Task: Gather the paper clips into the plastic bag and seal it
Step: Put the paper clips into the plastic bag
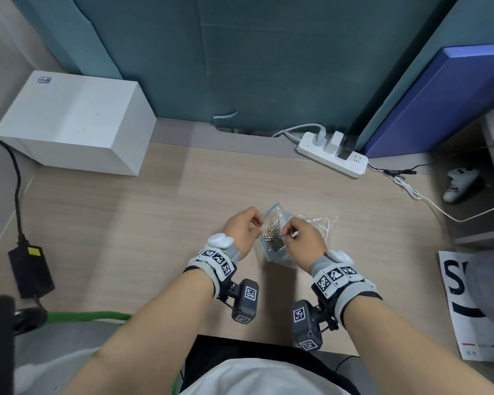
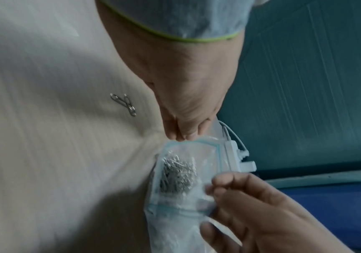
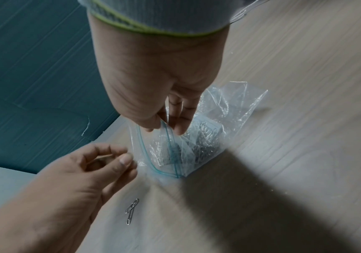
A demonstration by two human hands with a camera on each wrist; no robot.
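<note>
A clear plastic bag [image 1: 277,253] with a blue zip rim stands on the wooden desk [image 1: 126,223], its mouth spread apart. A heap of silver paper clips [image 1: 273,236] lies inside it [image 2: 175,174]. My left hand [image 1: 258,223] pinches the rim's left side [image 2: 182,137]. My right hand [image 1: 287,232] pinches the opposite side of the rim [image 3: 166,128]. A few loose paper clips [image 2: 124,104] lie on the desk near my left wrist [image 3: 132,210]; the head view hides them.
Crumpled clear plastic [image 1: 317,220] lies just behind the bag. A white box [image 1: 74,121] stands back left, a power strip [image 1: 331,155] with a white cable [image 1: 411,192] back right. A black adapter [image 1: 30,269] sits left, a printed sheet [image 1: 462,303] right.
</note>
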